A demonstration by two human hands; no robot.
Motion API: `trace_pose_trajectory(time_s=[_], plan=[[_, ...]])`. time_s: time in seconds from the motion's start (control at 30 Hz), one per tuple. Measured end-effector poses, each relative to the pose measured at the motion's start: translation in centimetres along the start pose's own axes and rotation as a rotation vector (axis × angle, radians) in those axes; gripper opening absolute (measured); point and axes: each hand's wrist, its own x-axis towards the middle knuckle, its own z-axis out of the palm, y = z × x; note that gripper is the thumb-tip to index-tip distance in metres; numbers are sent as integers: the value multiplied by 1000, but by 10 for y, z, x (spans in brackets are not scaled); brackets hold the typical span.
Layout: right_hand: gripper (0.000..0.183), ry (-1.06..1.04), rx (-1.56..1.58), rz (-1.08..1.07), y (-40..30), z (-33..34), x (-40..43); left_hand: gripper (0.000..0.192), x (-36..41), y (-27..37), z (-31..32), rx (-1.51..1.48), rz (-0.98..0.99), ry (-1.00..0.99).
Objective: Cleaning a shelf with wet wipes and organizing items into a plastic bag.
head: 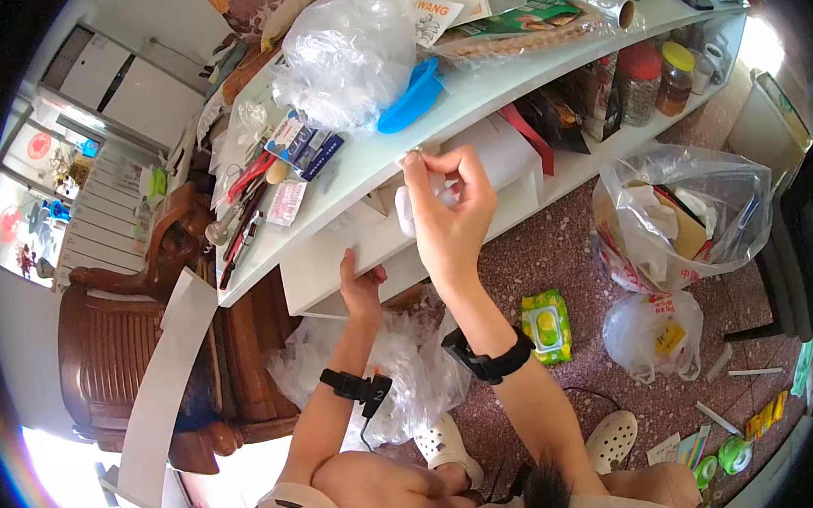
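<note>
My right hand [452, 210] is raised at the front edge of the glass-topped white table [349, 212], thumb and forefinger pinched on a small pale thing too small to name. A whitish, thin crumpled item [406, 211] shows beside its palm, partly hidden by the fingers. Lower and to the left, my left hand [362, 287] touches the front of a white drawer or shelf panel [315, 286] under the tabletop; its fingers are partly hidden. Above the right hand, a blue plastic dish [412, 98] lies beside a large bundle of clear plastic bags [347, 50].
Scissors with red handles [251, 176], pens and small boxes [308, 149] crowd the table's left end. Jars [639, 83] stand on the lower shelf. An open plastic bag of waste [680, 219], a tied bag [652, 338] and a green wipes pack [547, 326] are on the floor.
</note>
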Motion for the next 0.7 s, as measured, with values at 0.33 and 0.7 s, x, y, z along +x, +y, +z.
trace_pose_trajectory(time_s=[0.33,0.7], plan=[[23,-37,-73,-34,-3,-6,3,38,2,-1,0,41,16,-11],[15,-84,-89,-104,7,0,-6,31,2,3,-9,-4,-11,-136]])
